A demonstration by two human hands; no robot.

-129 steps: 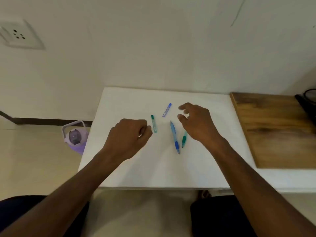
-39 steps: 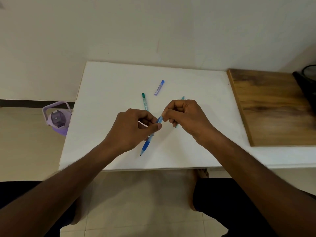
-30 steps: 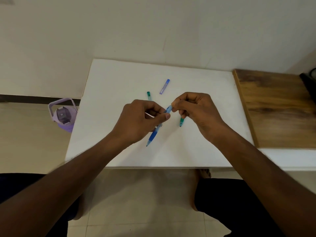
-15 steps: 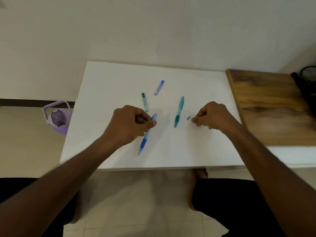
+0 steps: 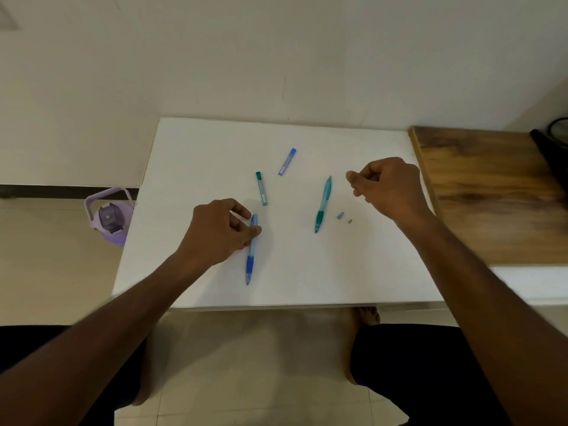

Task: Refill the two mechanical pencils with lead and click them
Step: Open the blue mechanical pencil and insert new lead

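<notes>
The white worktop [image 5: 190,167] fills the middle of the view, with a wooden board [image 5: 491,192] butted against its right side and a purple bottle [image 5: 109,218] on the floor to the left. The left hand [image 5: 219,230] pinches the blue pencil [image 5: 251,256] between thumb and fingers near its upper end; the pencil runs almost straight toward and away from the person, its open top pointing at the wall and its tip toward the near edge. The right hand [image 5: 388,187] hovers loosely curled over the right part of the worktop, and I cannot tell whether anything sits between its fingertips. The teal pencil [image 5: 322,204] lies loose between the hands, on a similar near-far line leaning slightly right at the top, tip toward the person. Beyond the blue pencil lie two lead cases, the green case [image 5: 261,189] nearly parallel to it and the blue case [image 5: 287,162] slanted up to the right. Just right of the teal pencil's tip sit a small blue cap [image 5: 340,215] and a tinier eraser [image 5: 349,221].

With the blue pencil looking uncapped, the step is probably fetching lead: the right hand should take a case, while the left tilts the open end upward and holds it steady so the lead slides in without snapping.
</notes>
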